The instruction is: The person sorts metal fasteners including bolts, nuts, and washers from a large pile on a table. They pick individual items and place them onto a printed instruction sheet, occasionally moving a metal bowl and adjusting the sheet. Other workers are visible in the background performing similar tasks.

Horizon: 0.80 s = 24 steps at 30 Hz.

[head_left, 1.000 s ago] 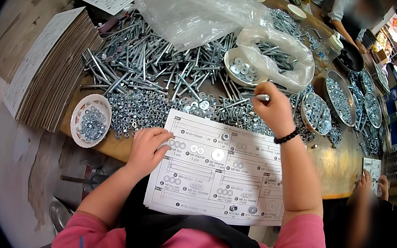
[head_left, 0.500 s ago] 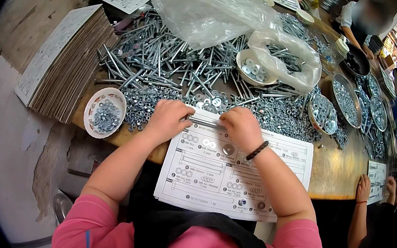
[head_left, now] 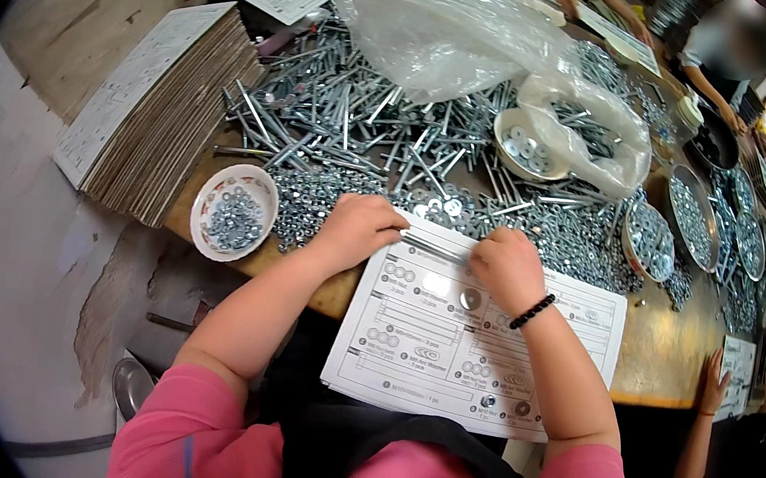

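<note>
A printed sheet [head_left: 413, 378] with outline pictures of hardware lies before me at the table's near edge. Across its top lies a long silver bolt [head_left: 438, 249]. My left hand [head_left: 357, 233] has its fingers closed at the bolt's left end, by the sheet's upper left corner. At the other end, the curled fingers of my right hand [head_left: 509, 269] press down on it; their tips are partly hidden. Below the bolt a grey washer [head_left: 470, 299] rests on the sheet. Lower right on it are a nut [head_left: 488, 401] and a darker washer [head_left: 522, 409].
Beyond my hands spread piled bolts [head_left: 353, 100], loose nuts [head_left: 305, 205] and a clear plastic bag [head_left: 457, 41]. A bowl of nuts [head_left: 234, 213] stands left, a bowl of washers [head_left: 530, 152] behind. Stacked cards [head_left: 164, 104] rise at left. Co-workers' hands [head_left: 715, 382] are at right and far side.
My view has shifted, so the scene sits further right. My right hand has moved slightly right and nearer over the sheet, widening the gap between my hands. A far co-worker's arms reach further in.
</note>
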Available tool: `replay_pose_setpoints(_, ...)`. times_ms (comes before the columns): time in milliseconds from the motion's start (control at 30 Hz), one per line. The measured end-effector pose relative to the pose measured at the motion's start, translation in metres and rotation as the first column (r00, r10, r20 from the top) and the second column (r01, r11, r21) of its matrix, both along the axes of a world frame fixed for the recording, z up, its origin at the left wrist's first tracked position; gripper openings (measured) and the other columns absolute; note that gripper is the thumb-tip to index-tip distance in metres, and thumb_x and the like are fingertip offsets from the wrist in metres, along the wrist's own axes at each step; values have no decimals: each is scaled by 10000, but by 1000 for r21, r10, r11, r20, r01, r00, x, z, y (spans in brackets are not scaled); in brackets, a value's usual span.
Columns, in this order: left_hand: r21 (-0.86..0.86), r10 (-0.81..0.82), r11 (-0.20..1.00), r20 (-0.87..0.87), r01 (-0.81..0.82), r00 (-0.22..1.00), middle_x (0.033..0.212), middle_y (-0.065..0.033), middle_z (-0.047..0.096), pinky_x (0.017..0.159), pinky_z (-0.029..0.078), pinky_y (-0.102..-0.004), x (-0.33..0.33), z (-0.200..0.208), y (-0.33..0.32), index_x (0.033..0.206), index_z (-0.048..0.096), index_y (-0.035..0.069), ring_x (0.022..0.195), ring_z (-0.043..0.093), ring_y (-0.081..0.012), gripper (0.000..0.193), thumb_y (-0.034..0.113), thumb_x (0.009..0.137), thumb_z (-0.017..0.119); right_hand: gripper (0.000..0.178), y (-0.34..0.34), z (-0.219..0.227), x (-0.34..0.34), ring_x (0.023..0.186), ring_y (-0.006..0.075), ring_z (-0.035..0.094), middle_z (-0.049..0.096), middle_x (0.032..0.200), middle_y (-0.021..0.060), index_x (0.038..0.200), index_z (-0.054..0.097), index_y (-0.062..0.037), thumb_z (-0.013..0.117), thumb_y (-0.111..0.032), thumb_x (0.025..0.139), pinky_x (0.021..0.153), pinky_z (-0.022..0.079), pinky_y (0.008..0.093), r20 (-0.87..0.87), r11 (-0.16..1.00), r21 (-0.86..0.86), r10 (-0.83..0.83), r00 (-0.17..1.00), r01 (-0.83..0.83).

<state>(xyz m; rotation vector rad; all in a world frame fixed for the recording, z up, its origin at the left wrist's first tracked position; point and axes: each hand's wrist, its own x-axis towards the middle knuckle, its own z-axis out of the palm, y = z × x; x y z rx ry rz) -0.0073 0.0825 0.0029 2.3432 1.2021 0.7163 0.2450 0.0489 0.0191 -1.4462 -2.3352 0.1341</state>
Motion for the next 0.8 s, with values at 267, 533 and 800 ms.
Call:
replay_pose_setpoints(267,189,416,906,-229,-379,880,831,-100,608,745,449,-394,-68,19,40,824,650,64,813,578,-295,188,226,730,655,167,-16,30,17,774,280,540,574,787,87,830,643,-69,696,-78,672,681,442,368,-191,999,28,-15,981,20)
replay_pose_setpoints(533,121,478,810,-704,-574,525,833,-107,641,684,496,-396,-130,23,95,820,668,67,813,626,-276,223,242,682,670,165,-35,37,23,841,280,534,570,856,94,857,632,-54,675,-74,699,744,429,364,-212,995,-87,-65,975,47)
replay_pose_setpoints(800,249,440,861,-804,-444,401,811,-142,660,654,515,-399,-115,41,97,781,681,41,770,648,-306,149,95,745,546,150,-46,39,28,804,276,543,575,829,94,856,637,-51,671,-90,715,704,438,356,-250,998,-33,-59,966,52)
